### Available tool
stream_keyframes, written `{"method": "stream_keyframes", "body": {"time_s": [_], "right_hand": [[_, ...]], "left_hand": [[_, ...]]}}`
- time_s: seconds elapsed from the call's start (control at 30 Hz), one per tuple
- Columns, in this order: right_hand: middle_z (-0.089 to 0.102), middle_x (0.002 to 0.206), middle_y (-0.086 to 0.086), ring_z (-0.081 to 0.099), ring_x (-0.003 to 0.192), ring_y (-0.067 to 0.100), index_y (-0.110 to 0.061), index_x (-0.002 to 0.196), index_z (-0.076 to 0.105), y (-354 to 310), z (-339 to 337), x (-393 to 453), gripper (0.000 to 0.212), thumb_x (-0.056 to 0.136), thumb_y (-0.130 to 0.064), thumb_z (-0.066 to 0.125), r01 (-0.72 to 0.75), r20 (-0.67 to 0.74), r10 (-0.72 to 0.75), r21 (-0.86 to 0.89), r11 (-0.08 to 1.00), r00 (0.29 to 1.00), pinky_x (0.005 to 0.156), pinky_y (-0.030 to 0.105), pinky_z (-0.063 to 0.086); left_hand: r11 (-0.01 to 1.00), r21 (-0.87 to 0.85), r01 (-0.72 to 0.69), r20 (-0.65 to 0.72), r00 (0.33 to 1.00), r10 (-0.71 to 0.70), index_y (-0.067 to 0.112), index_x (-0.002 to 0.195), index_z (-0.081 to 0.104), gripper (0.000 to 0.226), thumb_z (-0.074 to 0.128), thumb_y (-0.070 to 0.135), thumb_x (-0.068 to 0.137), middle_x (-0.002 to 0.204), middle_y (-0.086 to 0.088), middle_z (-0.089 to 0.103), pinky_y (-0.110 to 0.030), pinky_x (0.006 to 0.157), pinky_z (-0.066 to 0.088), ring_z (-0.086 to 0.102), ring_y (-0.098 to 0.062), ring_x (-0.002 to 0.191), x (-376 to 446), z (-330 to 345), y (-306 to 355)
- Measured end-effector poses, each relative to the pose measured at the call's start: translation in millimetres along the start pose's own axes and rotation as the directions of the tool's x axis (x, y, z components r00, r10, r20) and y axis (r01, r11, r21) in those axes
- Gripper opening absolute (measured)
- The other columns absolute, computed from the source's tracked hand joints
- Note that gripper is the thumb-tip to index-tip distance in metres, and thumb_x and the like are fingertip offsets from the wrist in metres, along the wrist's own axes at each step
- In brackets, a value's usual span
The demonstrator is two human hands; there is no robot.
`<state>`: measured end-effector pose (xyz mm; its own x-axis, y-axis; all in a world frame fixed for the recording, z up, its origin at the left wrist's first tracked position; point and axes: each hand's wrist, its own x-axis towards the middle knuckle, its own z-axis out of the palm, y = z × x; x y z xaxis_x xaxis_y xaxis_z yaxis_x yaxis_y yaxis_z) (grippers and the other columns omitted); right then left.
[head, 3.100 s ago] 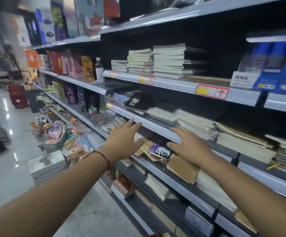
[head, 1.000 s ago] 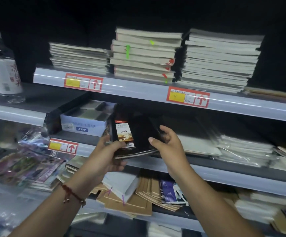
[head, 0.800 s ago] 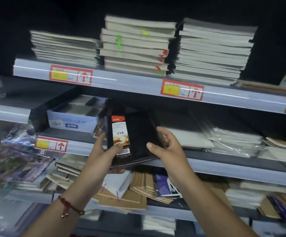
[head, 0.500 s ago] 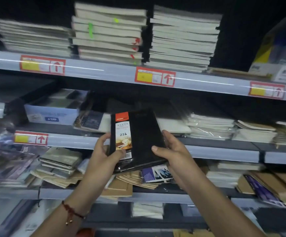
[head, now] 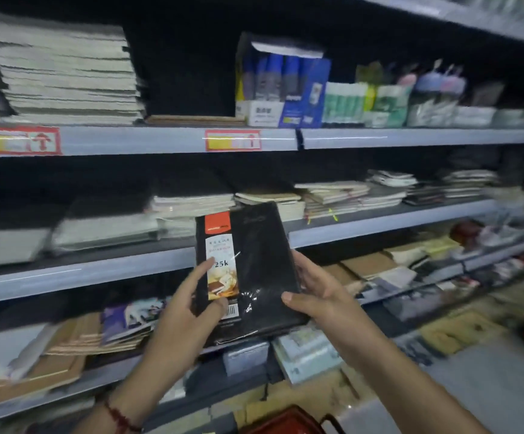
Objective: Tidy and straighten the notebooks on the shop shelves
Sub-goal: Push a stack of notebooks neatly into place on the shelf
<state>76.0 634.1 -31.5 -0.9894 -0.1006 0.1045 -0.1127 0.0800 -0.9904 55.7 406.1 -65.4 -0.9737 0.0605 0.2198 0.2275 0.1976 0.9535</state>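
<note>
Here, grip: left hand [head: 181, 311] and right hand [head: 320, 297] both clasp one black shrink-wrapped notebook with an orange-and-white label [head: 248, 270], one on each side edge.
Notebook: upright, held near, in front of the grey metal middle shelf [head: 379, 225].
Far left: one tall stack of pale notebooks [head: 66, 73] on the top shelf.
Wrist: one red cord bracelet [head: 119, 418].

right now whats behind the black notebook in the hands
Behind the black notebook, held in both hands, left and right, runs the grey shelf edge, with stacked notebooks above it. What lies directly behind the cover is hidden.
</note>
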Motion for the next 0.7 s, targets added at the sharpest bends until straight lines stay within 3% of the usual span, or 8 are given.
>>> {"method": "stream_keyframes", "body": {"time_s": [0.1, 0.17, 0.23, 0.33, 0.4, 0.47, 0.57, 0.7], "right_hand": [[0.063, 0.133, -0.017, 0.06, 0.122, 0.006, -0.036, 0.143, 0.048, -2.1, -69.6, -30.3, 0.065, 0.093, 0.002, 0.063, 0.001, -0.052, -0.002, -0.012, 1.0, 0.999, 0.103, 0.034, 0.05], [0.062, 0.133, -0.019, 0.059, 0.123, 0.005, -0.039, 0.143, 0.048, -3.1, -112.3, -48.2, 0.065, 0.094, 0.0, 0.064, -0.011, -0.106, 0.007, -0.037, 0.999, 0.994, 0.105, 0.036, 0.049], [0.062, 0.136, -0.014, 0.06, 0.122, 0.008, -0.042, 0.143, 0.049, -1.8, -151.6, -62.0, 0.066, 0.093, -0.002, 0.064, -0.043, -0.169, 0.038, -0.028, 0.999, 0.985, 0.104, 0.041, 0.05], [0.066, 0.13, -0.01, 0.062, 0.121, 0.016, -0.05, 0.135, 0.054, -2.7, -198.3, -77.2, 0.065, 0.094, -0.001, 0.062, -0.057, -0.252, 0.049, -0.023, 0.998, 0.967, 0.1, 0.045, 0.052], [0.071, 0.121, -0.011, 0.067, 0.113, 0.015, -0.046, 0.136, 0.055, -4.3, -225.2, -82.9, 0.064, 0.095, 0.003, 0.058, -0.047, -0.292, 0.044, -0.003, 0.999, 0.955, 0.09, 0.036, 0.057], [0.073, 0.115, -0.005, 0.071, 0.106, 0.017, -0.04, 0.138, 0.052, -5.1, -249.6, -85.5, 0.063, 0.095, 0.006, 0.055, -0.045, -0.308, 0.051, 0.026, 0.999, 0.95, 0.083, 0.031, 0.058], [0.074, 0.114, 0.0, 0.072, 0.104, 0.022, -0.036, 0.137, 0.054, -2.1, -283.3, -80.3, 0.063, 0.094, 0.01, 0.054, -0.046, -0.35, 0.067, 0.069, 0.997, 0.934, 0.08, 0.03, 0.058], [0.073, 0.118, 0.004, 0.07, 0.107, 0.027, -0.03, 0.141, 0.053, 7.9, -328.6, -57.0, 0.065, 0.092, 0.012, 0.054, -0.059, -0.419, 0.101, 0.112, 0.992, 0.902, 0.086, 0.036, 0.056]], "left_hand": [[1.0, -0.009, -0.008, 0.103, 0.995, 0.009, 0.062, 0.126, 0.051, 0.058, 0.07, 0.02, 0.091, 0.112, 0.026, 0.067, -0.013, 0.081, 0.048, 0.064, 0.008, 0.095, 0.8, 69.7, 16.6], [0.999, -0.022, -0.028, 0.169, 0.985, 0.031, 0.054, 0.129, 0.051, 0.055, 0.068, 0.017, 0.092, 0.106, 0.04, 0.064, -0.003, 0.07, 0.045, 0.059, 0.022, 0.091, 0.8, 113.0, 33.7], [1.0, -0.004, -0.03, 0.229, 0.973, 0.03, 0.049, 0.132, 0.048, 0.054, 0.066, 0.016, 0.094, 0.086, 0.056, 0.055, 0.002, 0.063, 0.041, 0.053, 0.03, 0.081, 4.0, 151.8, 49.2], [0.999, 0.016, -0.044, 0.301, 0.953, 0.038, 0.052, 0.136, 0.046, 0.055, 0.068, 0.024, 0.093, 0.098, 0.05, 0.058, -0.002, 0.067, 0.042, 0.052, 0.031, 0.086, 14.8, 201.3, 63.5], [0.997, 0.043, -0.065, 0.339, 0.939, 0.046, 0.057, 0.134, 0.045, 0.055, 0.068, 0.031, 0.092, 0.113, 0.043, 0.053, -0.004, 0.071, 0.039, 0.049, 0.032, 0.088, 23.4, 230.3, 70.9], [0.995, 0.062, -0.083, 0.375, 0.925, 0.054, 0.056, 0.135, 0.044, 0.054, 0.068, 0.032, 0.093, 0.113, 0.04, 0.05, -0.005, 0.071, 0.04, 0.05, 0.031, 0.087, 34.5, 256.3, 76.5], [0.988, 0.092, -0.124, 0.419, 0.905, 0.075, 0.06, 0.134, 0.042, 0.054, 0.067, 0.038, 0.092, 0.111, 0.034, 0.055, -0.014, 0.077, 0.046, 0.057, 0.017, 0.088, 56.7, 291.9, 83.7], [0.986, 0.081, -0.145, 0.458, 0.884, 0.093, 0.059, 0.13, 0.046, 0.05, 0.068, 0.035, 0.092, 0.108, 0.036, 0.057, -0.012, 0.073, 0.043, 0.057, 0.016, 0.086, 96.3, 337.7, 89.3]]}}
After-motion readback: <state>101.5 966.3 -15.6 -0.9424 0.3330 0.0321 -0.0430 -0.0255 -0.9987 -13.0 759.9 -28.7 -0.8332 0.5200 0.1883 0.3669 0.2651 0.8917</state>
